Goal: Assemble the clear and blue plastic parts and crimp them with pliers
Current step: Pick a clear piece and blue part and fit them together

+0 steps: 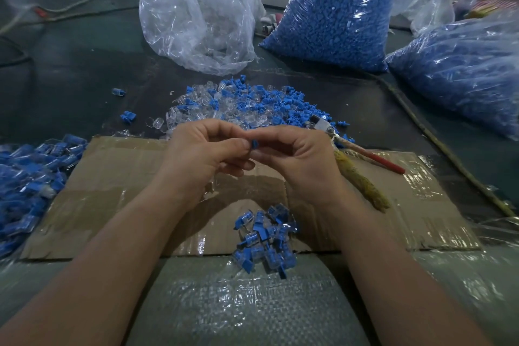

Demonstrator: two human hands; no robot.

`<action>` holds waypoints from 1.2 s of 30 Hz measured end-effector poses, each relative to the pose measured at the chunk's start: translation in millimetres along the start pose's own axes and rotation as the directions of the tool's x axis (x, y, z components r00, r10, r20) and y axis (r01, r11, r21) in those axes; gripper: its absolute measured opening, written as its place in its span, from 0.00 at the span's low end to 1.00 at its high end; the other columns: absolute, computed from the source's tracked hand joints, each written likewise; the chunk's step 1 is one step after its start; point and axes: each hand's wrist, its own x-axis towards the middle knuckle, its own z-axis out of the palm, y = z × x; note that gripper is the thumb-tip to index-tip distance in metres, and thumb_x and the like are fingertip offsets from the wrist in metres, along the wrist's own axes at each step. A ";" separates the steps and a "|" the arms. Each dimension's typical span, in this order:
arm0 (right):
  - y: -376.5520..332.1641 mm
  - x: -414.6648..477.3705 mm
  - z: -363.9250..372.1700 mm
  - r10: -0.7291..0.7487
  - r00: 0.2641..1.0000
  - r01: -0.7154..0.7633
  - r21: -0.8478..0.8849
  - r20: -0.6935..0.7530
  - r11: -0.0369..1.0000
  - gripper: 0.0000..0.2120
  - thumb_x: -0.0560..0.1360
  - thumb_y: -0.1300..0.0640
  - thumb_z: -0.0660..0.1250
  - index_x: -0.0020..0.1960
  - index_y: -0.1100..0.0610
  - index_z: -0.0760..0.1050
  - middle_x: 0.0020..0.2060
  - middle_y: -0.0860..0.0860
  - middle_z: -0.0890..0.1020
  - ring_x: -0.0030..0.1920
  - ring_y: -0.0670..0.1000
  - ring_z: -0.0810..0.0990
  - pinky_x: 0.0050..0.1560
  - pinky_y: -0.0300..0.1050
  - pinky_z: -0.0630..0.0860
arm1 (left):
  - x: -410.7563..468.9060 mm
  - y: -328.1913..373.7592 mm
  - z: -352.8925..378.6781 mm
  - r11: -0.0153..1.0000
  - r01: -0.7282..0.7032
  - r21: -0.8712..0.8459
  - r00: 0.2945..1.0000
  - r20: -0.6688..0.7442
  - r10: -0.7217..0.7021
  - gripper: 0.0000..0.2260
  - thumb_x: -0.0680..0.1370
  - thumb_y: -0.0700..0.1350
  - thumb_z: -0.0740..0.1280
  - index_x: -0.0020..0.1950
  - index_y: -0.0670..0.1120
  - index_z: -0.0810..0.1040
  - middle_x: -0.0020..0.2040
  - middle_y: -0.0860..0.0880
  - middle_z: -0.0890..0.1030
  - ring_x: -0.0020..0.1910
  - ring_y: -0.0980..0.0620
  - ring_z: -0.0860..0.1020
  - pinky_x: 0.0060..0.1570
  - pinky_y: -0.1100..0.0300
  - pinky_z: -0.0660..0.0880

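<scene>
Grip: we pinch a small blue part (255, 144) between the fingertips of our left hand (205, 149) and our right hand (297, 157), both closed on it above the cardboard (118, 205); whether a clear piece sits with it we cannot tell.
Loose parts: a mixed heap of clear and blue parts (247, 104) lies on the table (70, 78) just beyond our hands.
Pliers: the pliers (351, 146) rest to the right of our right hand, metal head at the heap's edge, one red handle and one wrapped handle lying over the cardboard.
Near pile: a small pile of joined pieces (265, 239) sits on the near edge of the cardboard, between our forearms.
Left pile: a larger pile of joined pieces (28, 177) lies at the left edge of the cardboard.
Bags: a clear bag (196, 8) stands far centre; a bag of blue parts (337, 14) stands right of it, with a second blue bag (463, 70) at far right.
</scene>
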 end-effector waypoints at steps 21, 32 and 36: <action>3.9 -0.5 -5.6 -0.092 0.994 0.085 -0.119 -0.053 0.989 0.17 0.66 0.67 0.72 0.54 0.58 0.77 0.42 0.45 0.81 0.43 0.41 0.82 0.46 0.34 0.77 | 2.3 1.5 -1.5 0.993 0.081 -0.091 0.993 0.093 -0.073 0.08 0.60 0.39 0.69 0.38 0.40 0.78 0.31 0.42 0.82 0.30 0.47 0.82 0.28 0.64 0.77; 3.7 -1.2 -6.8 -0.091 0.996 0.087 -0.150 -0.025 0.985 0.18 0.65 0.69 0.72 0.54 0.60 0.76 0.43 0.49 0.81 0.45 0.43 0.81 0.48 0.35 0.77 | 2.7 0.1 -0.8 0.997 0.077 -0.024 0.994 0.083 -0.075 0.06 0.60 0.38 0.71 0.34 0.41 0.78 0.30 0.43 0.82 0.29 0.49 0.81 0.29 0.64 0.78; 2.6 -1.6 -7.5 -0.103 0.995 0.100 -0.195 -0.006 0.976 0.18 0.66 0.69 0.72 0.54 0.59 0.76 0.44 0.49 0.81 0.46 0.44 0.81 0.49 0.36 0.78 | 2.2 1.0 -0.1 0.998 0.056 0.019 0.995 0.083 -0.058 0.04 0.65 0.33 0.70 0.34 0.40 0.78 0.29 0.43 0.82 0.28 0.50 0.81 0.29 0.64 0.78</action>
